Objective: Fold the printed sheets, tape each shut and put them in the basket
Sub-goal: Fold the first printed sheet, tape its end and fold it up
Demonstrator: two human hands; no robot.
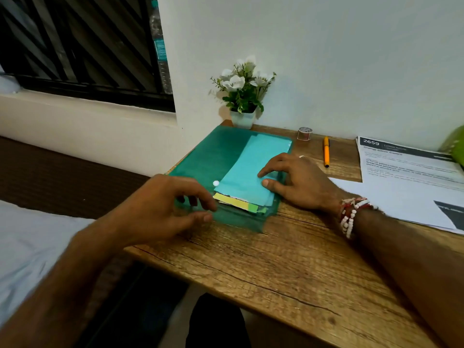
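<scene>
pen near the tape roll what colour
The pen is orange-yellow with a black tip, head view.

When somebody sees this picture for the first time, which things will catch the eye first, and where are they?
The bright green folder at the far left corner of the desk draws the eye first, with the left hand pinching its near edge and the right hand resting on the pale papers inside. Next come the white flowers in a pot behind it, and the printed sheets lying at the right.
</scene>
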